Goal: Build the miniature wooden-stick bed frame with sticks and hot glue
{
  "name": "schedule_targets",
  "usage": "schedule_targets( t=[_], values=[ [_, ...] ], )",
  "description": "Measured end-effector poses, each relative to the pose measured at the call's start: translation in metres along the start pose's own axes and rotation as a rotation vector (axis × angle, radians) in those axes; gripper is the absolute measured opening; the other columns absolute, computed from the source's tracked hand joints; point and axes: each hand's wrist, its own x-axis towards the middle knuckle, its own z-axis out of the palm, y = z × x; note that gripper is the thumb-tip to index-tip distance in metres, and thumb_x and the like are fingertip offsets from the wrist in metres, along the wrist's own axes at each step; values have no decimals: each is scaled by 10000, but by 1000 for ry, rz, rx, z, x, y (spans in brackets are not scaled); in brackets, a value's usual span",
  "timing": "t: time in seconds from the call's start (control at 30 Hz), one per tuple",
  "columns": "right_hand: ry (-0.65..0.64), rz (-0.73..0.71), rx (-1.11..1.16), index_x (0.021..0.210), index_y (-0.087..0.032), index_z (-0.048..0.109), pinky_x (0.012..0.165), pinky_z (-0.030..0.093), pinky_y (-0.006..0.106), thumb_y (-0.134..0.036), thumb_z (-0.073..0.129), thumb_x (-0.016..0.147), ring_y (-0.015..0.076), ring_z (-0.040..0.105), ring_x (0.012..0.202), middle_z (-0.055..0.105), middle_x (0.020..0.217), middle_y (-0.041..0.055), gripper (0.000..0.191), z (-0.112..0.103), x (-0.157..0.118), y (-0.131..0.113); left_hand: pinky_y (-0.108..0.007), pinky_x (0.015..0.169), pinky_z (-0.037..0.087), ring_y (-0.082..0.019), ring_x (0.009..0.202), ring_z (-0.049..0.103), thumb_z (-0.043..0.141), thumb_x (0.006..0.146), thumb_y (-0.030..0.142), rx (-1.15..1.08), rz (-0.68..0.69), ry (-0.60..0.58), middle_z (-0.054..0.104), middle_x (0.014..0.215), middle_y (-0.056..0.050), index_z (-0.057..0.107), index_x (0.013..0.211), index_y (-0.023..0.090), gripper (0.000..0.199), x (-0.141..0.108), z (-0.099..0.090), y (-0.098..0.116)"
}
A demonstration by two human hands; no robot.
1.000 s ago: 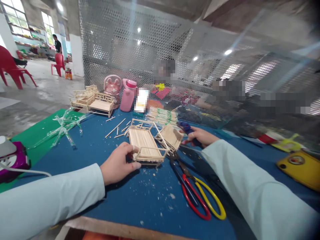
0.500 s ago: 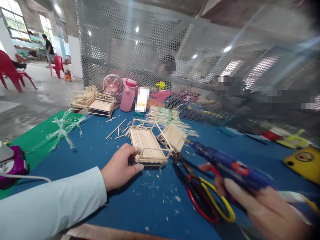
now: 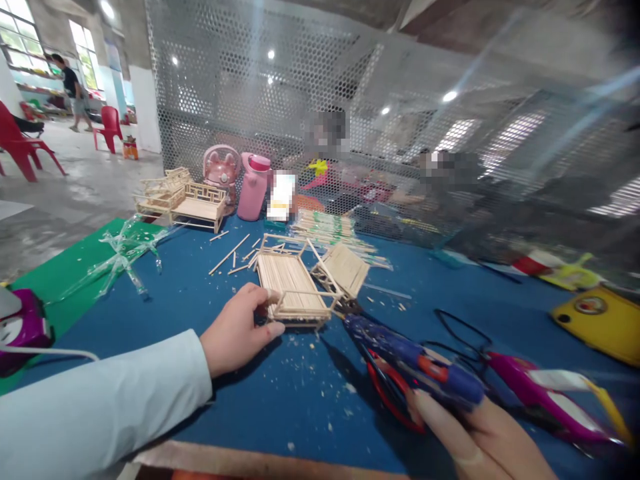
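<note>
My left hand (image 3: 244, 330) grips the near left corner of a small bed-like frame (image 3: 295, 280) built of thin wooden sticks, thumb in front and fingers over the side. In my right hand (image 3: 480, 427) is a blue hot glue gun (image 3: 400, 350), its nozzle close to the frame's near right corner; whether it touches I cannot tell. Beneath the gun lie scissors, mostly hidden, with a red handle (image 3: 393, 393) showing. A smaller slatted wooden piece (image 3: 345, 269) leans just right of the frame.
Loose sticks (image 3: 230, 255) and bundled sticks (image 3: 325, 228) lie behind the frame. Finished stick furniture (image 3: 197, 205), a pink bottle (image 3: 254, 187) and a perforated metal screen (image 3: 290, 87) stand at the back. A purple power strip (image 3: 545, 400) and yellow case (image 3: 600, 320) are at right.
My right hand has brought the glue gun left, its nozzle now near the frame's corner, over the scissors. The power strip at right has come into view. My left hand stays on the frame.
</note>
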Motion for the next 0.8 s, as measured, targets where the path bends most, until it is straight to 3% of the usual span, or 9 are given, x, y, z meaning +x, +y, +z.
schedule_targets(
  t=[0.2, 0.57, 0.7, 0.8],
  values=[
    [-6, -82, -102, 1151, -326, 656, 919, 516, 454, -468, 483, 835, 315, 647, 1023, 697, 1116, 24, 387, 0, 4, -27, -329, 754, 451, -164, 796, 528, 607, 752, 179, 12, 12, 11, 506, 863, -25, 586, 1017, 161, 266, -2, -1, -1],
    [-16, -135, -154, 1244, -293, 578, 930, 501, 405, -401, 452, 859, 280, 628, 1071, 663, 1186, 41, 419, 6, 10, -31, -330, 716, 447, -164, 765, 518, 615, 733, 217, 30, 17, 50, 530, 835, -16, 580, 991, 171, 264, -3, -1, -4],
    [-3, -140, -141, 1252, -301, 565, 937, 496, 411, -402, 465, 856, 277, 630, 1064, 670, 1170, 47, 421, 8, 10, -23, -340, 750, 443, -171, 780, 519, 633, 718, 199, -6, -11, 58, 527, 854, -25, 578, 1015, 161, 305, -3, 1, -5],
    [46, -86, -81, 1170, -319, 623, 937, 497, 435, -425, 540, 811, 297, 639, 1035, 702, 1095, 47, 383, 13, 7, -2, -345, 794, 447, -171, 815, 521, 624, 717, 166, -68, -21, 58, 533, 897, -37, 558, 1041, 164, 330, -2, 5, -5]
  ],
)
